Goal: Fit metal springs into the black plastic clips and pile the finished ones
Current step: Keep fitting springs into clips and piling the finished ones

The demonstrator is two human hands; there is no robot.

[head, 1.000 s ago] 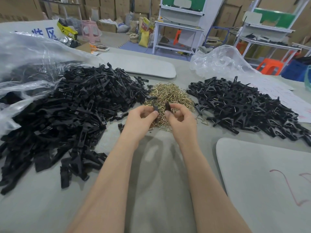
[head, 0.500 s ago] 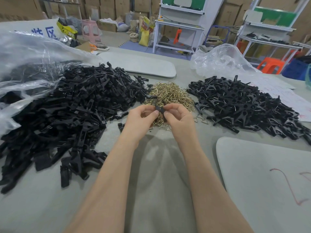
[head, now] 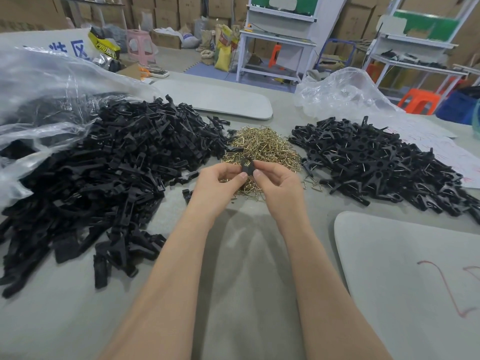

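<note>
My left hand (head: 217, 185) and my right hand (head: 279, 187) meet above the near edge of a heap of brass-coloured metal springs (head: 262, 149). Both pinch one small black plastic clip (head: 246, 166) between thumbs and fingertips. A large pile of loose black clip parts (head: 109, 172) covers the table on the left. On the right lies a pile of assembled black clips (head: 376, 162) with metal showing in them. Whether a spring sits in the held clip is hidden by my fingers.
A grey table (head: 241, 294) bears everything. Clear plastic bags lie at the far left (head: 44, 81) and behind the right pile (head: 340, 94). Grey pads sit at the back (head: 215, 100) and front right (head: 407, 281). A few loose springs (head: 311, 184) lie beside my right hand.
My hands have come together: two black pieces held slightly apart a second ago are now pressed into one clip between both hands. The piles have not moved.
</note>
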